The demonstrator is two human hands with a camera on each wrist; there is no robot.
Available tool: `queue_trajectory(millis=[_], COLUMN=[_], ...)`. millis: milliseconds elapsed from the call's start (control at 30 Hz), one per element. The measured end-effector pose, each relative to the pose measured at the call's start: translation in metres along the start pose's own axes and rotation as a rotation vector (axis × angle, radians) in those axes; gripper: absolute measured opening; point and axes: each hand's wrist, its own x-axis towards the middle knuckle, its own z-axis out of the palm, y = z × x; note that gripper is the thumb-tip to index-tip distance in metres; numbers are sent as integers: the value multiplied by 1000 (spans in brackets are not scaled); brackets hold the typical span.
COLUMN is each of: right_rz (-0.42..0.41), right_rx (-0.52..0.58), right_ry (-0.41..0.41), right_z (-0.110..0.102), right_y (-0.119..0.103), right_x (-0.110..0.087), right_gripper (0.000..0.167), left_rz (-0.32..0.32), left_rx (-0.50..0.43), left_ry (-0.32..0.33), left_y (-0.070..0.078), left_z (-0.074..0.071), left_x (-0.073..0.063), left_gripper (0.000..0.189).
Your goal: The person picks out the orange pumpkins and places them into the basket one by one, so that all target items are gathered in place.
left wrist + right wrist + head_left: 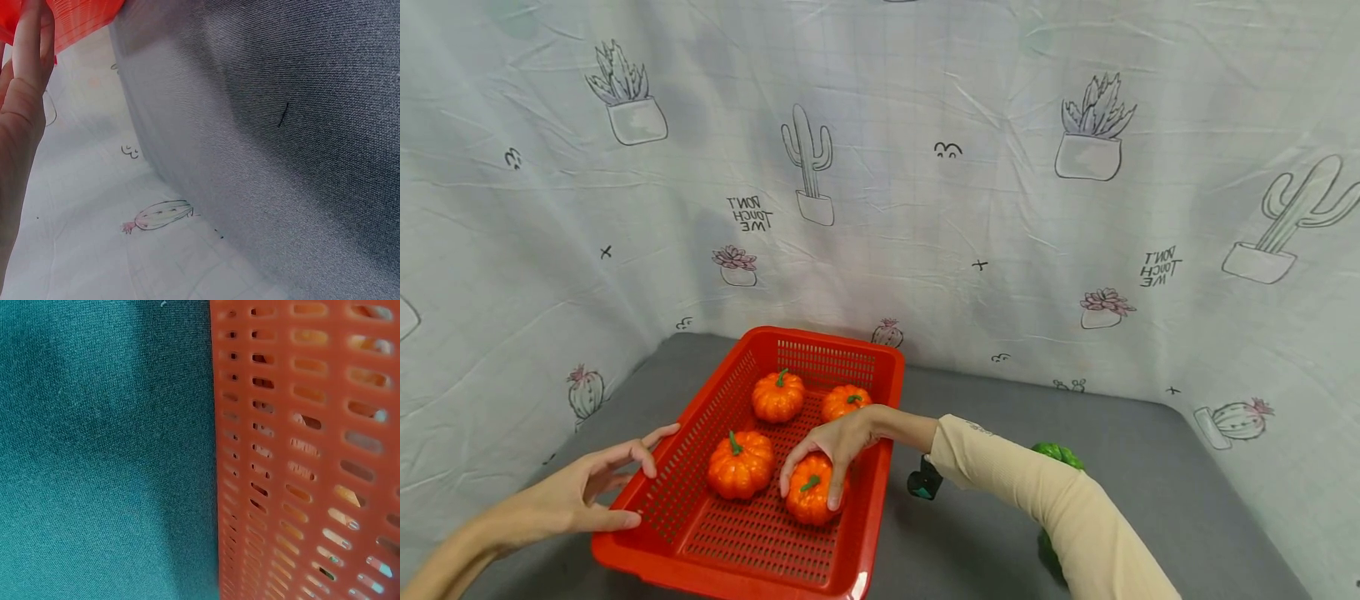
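A red plastic basket (662, 554) with slotted walls holds several small orange pumpkins with green stems. Inside it, toward the right wall, my right hand (835, 446) grips one pumpkin (808, 500) from above, thumb and fingers spread around its sides. Another pumpkin (741, 467) sits to the left, a third (778, 398) farther back, and one more (844, 400) just behind the right hand. My left hand (576, 492) rests at the basket's left rim, thumb and fingers apart and relaxed. In the right wrist view, the basket wall (325, 444) hides most of the right hand.
Grey cloth covers the table (985, 533). Two green objects, one a bumpy green thing (1058, 453), are partly hidden by the right sleeve (1030, 483). A black wrist camera (925, 482) hangs under the right forearm. A white curtain (925, 208) with cactus drawings encloses the back and sides.
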Motion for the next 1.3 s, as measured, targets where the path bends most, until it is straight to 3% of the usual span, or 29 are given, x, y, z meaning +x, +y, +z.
queue_trajectory(millis=[267,533,800,933,1133,1300], right_rz=[-16,-6,-12,-1,10,-3], right_rx=[34,86,-26,-66,-85,-70], right_ry=[-26,40,40,39,19,-11], right_z=[0,1,2,2,1,1], right_y=[0,-1,-1,-1,0,-1], right_x=[-1,-2,-1,0,1,1], right_gripper=[68,57,58,59,59,60], left_rz=[-2,1,-11,3,54,54], left_rx=[11,8,32,-22,-67,-72], left_ry=[13,11,20,-7,-37,-39], left_y=[-2,-4,-6,-5,-2,-3], left_z=[0,-2,-1,0,2,1], left_x=[0,0,0,1,3,4], left_gripper=[32,32,33,32,31,30])
